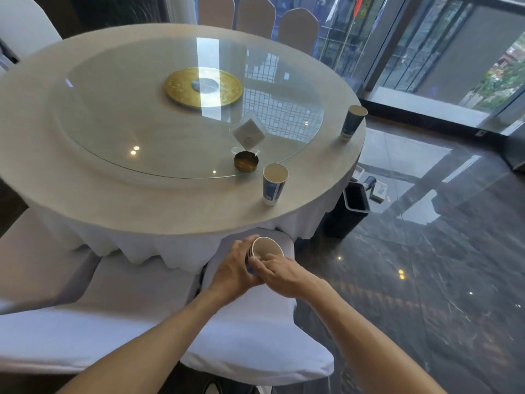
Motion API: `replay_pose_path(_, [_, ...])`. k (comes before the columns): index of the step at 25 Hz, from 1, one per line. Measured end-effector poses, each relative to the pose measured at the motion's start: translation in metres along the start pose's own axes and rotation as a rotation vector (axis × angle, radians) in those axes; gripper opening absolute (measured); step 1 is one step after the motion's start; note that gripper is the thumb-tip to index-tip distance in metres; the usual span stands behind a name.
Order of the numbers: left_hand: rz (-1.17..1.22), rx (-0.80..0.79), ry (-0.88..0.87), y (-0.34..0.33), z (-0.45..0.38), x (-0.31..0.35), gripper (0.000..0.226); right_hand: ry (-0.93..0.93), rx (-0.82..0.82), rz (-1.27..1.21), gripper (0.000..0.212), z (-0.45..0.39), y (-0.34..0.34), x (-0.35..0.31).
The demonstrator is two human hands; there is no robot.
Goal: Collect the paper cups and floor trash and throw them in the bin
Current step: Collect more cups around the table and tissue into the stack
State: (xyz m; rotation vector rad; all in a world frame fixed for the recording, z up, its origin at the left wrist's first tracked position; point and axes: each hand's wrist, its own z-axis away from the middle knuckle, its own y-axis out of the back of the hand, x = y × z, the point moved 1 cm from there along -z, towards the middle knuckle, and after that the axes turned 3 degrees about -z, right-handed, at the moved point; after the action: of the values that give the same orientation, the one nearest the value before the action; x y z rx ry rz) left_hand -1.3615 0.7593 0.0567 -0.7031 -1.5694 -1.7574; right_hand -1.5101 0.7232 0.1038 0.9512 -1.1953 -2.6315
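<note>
Dining room with dark polished stone floor and glazed wall; a round worktop (142,211) under a pale cloth carries a glass turntable (170,123). Task item: a nested stack of paper cups (265,251), rims showing as stacked rings, held below the worktop edge above a white-covered chair (142,322). The left hand (233,273) is wrapped around the stack's side; the right hand (279,273) rests fingers over its rim, closed on the same stack. Progress, judged: partial. Some cups are gathered; two remain standing on the worktop, a near cup (274,183) just ahead of the hands and a far cup (352,120) well ahead to the right. A dark rectangular bin (355,206) stands on the floor ahead-right, with apparent litter (372,186) beyond it, uncollected. Cups are thin paper, tapered, blue-printed, pale inside. A brass-coloured ashtray (246,162) sits on the glass.
</note>
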Motion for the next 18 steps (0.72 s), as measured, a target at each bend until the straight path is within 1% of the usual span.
replay_pose_path(2, [-0.013, 0.0, 0.015, -0.003, 0.004, 0.002, 0.089, 0.024, 0.029, 0.006, 0.049, 0.003, -0.004, 0.004])
replay_pose_path(5, [0.034, 0.059, -0.001, -0.008, 0.008, 0.014, 0.089, 0.103, 0.162, 0.003, 0.054, 0.014, 0.005, 0.013])
replay_pose_path(8, [0.049, 0.109, 0.039, -0.017, 0.003, 0.028, 0.088, 0.148, 0.264, 0.026, 0.059, 0.022, 0.024, 0.032])
replay_pose_path(11, [0.09, 0.18, 0.066, -0.038, -0.005, 0.059, 0.085, 0.179, 0.356, 0.066, 0.047, 0.034, 0.052, 0.067])
replay_pose_path(12, [0.119, 0.211, 0.078, -0.048, -0.008, 0.068, 0.085, 0.206, 0.367, 0.069, 0.045, 0.037, 0.063, 0.081])
replay_pose_path(15, [0.15, 0.333, 0.139, -0.083, -0.013, 0.102, 0.085, 0.242, 0.322, 0.055, 0.041, 0.051, 0.088, 0.127])
replay_pose_path(18, [0.17, 0.439, 0.173, -0.108, -0.018, 0.132, 0.087, 0.264, 0.28, 0.109, 0.039, 0.067, 0.107, 0.162])
